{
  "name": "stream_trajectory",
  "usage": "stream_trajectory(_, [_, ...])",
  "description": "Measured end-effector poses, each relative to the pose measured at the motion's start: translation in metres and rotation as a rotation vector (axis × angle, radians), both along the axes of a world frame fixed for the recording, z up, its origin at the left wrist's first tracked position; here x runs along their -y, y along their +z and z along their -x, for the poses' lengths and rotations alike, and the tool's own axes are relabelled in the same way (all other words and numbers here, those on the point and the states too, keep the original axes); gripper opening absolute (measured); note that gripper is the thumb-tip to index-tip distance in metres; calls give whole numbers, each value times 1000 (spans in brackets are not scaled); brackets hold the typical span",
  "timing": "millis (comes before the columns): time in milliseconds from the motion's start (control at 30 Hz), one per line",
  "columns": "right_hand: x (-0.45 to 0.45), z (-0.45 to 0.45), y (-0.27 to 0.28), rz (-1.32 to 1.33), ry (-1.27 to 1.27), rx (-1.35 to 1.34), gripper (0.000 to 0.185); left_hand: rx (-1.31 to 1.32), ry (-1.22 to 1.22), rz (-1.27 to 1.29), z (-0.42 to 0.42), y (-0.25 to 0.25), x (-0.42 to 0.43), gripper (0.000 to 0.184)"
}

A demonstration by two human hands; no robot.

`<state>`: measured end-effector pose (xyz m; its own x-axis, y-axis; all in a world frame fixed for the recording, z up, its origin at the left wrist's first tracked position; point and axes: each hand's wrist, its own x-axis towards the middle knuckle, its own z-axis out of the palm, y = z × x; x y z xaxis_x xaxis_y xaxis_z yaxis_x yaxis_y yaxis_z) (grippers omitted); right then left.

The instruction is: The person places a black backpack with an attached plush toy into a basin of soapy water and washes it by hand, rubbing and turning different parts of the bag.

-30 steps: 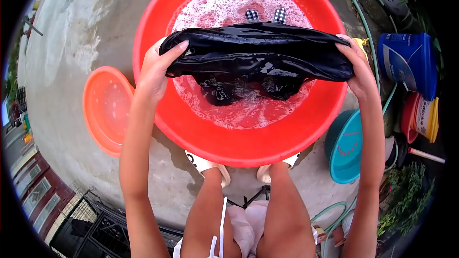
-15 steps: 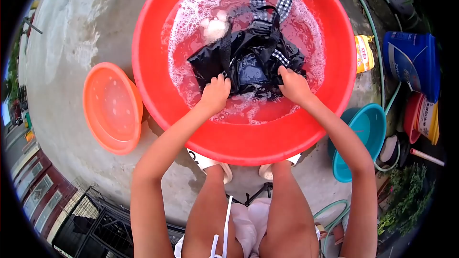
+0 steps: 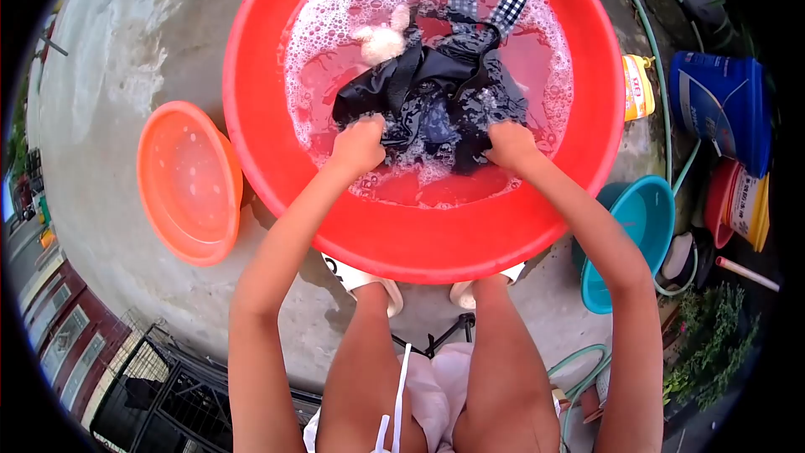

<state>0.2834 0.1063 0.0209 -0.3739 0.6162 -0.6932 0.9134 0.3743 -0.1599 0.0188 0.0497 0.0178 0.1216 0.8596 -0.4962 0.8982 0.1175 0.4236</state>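
A wet black bag with straps lies partly under soapy water in a big red basin. My left hand is closed on the bag's near left edge. On the near right side, my right hand grips the bag too, its fingertips hidden in the fabric and water. Two black-and-white checked ear-shaped pieces stick up at the far end of the bag. A small pale plush toy floats at its upper left. White foam rings the water.
An orange basin with water stands on the concrete at left. At right are a teal basin, a yellow-and-white packet, a blue bucket and a green hose. A black wire cage is at lower left.
The bag has sunk lower, with water now washing over its middle and near side. Both hands have gone down with it, still gripping. The plush toy has shifted and its ears show more.
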Motion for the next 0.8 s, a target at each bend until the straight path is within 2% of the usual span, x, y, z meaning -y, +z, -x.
stream_trajectory(67, [5, -15, -4, 23, 49, -6, 22, 64, 188, -159, 27, 1, 1, 25])
stream_trajectory(133, [9, -24, 4, 56, 82, -39, 27, 292, 555, -60, 47, 4, 1, 16])
stream_trajectory(200, [6, -29, 16, 182, -48, -94, 29, 619, 1044, 100, 55, 3, 0, 8])
stream_trajectory(233, [4, -30, 22, 243, -112, -121, 30, 773, 1239, 157, 55, 7, -3, 10])
stream_trajectory(267, [1, -31, 24, 345, -262, -156, 31, 846, 1304, 201, 61, -2, -3, 14])
stream_trajectory(300, [3, -36, 21, 297, -351, -241, 30, 841, 1426, 142, 48, 6, -5, 14])
stream_trajectory(367, [9, -48, 9, 196, -530, -409, 29, 880, 1566, 220, 40, 10, -11, 19])
stream_trajectory(433, [14, -49, 0, 193, -779, -614, 22, 1010, 1583, 265, 28, 15, -13, 33])
stream_trajectory(500, [15, -42, -2, 195, -1021, -819, 17, 1166, 1626, 253, 26, 6, -18, 38])
stream_trajectory(533, [11, -37, 3, 375, -1257, -881, 10, 1192, 1673, 237, 26, 1, -22, 38])
stream_trajectory(600, [0, -27, 10, 412, -1396, -899, 8, 1240, 1723, 128, 25, -13, -33, 39])
stream_trajectory(633, [-5, -21, 15, 431, -1466, -906, 8, 1293, 1768, 88, 24, -15, -39, 31])
stream_trajectory(700, [-17, -13, 22, 416, -1426, -1016, 9, 1496, 1662, 8, 29, -30, -53, 29])
stream_trajectory(767, [-27, -16, 31, 395, -1401, -944, 11, 1228, 1594, -132, 32, -26, -61, 28])
stream_trajectory(800, [-31, -18, 34, 388, -1387, -929, 13, 1203, 1487, -116, 32, -11, -60, 29])
